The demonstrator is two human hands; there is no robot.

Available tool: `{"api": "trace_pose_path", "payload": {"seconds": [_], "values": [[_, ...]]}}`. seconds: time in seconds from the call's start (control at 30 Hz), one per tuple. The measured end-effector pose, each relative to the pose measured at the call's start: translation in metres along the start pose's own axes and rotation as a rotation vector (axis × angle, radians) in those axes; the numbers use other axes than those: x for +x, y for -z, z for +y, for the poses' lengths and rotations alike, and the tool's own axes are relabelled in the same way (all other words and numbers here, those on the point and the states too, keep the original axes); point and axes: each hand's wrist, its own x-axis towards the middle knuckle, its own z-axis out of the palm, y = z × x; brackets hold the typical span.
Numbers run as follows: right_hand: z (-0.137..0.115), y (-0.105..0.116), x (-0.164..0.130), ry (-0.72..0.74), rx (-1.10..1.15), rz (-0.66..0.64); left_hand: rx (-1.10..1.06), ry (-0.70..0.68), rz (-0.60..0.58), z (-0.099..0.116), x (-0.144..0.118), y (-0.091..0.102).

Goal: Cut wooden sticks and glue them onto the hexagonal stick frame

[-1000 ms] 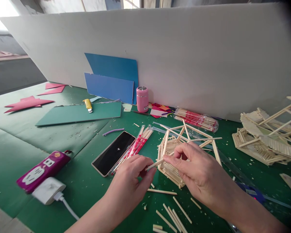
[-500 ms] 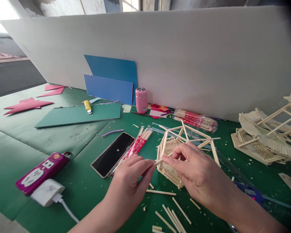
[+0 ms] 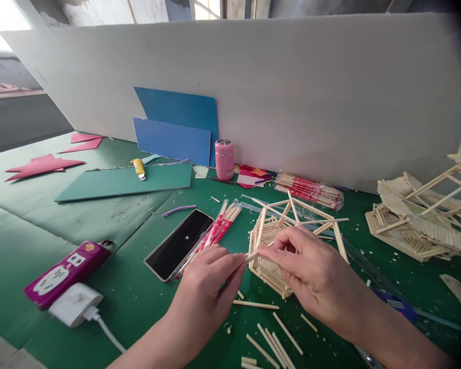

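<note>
A small hexagonal frame of stacked wooden sticks (image 3: 271, 241) stands on the green table cover (image 3: 100, 215) in front of me. My left hand (image 3: 209, 292) and my right hand (image 3: 313, 274) pinch the two ends of one short wooden stick (image 3: 252, 255), held level against the frame's near left edge. My right hand covers part of the frame's front. Loose cut sticks (image 3: 271, 338) lie on the cover just below my hands.
A phone (image 3: 180, 243) and red-wrapped stick packs (image 3: 217, 229) lie left of the frame. Further left are a purple power strip (image 3: 67, 273) with a white plug (image 3: 75, 304). A pink cup (image 3: 224, 158), blue boards (image 3: 174, 130), another stick bundle (image 3: 309, 188) and a white board stand behind. A larger stick model (image 3: 418, 218) sits right.
Both hands have held the short stick against the frame throughout, with only a slight shift of it toward the frame's edge. Nothing else has moved.
</note>
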Motion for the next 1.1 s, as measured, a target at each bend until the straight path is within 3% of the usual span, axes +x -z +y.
{"api": "trace_pose_path", "payload": {"seconds": [1.1], "values": [[0.0001,-0.0006,0.0011,0.004,-0.009,-0.004,0.023,-0.006,-0.007,0.0030,0.0020,0.0011]]}}
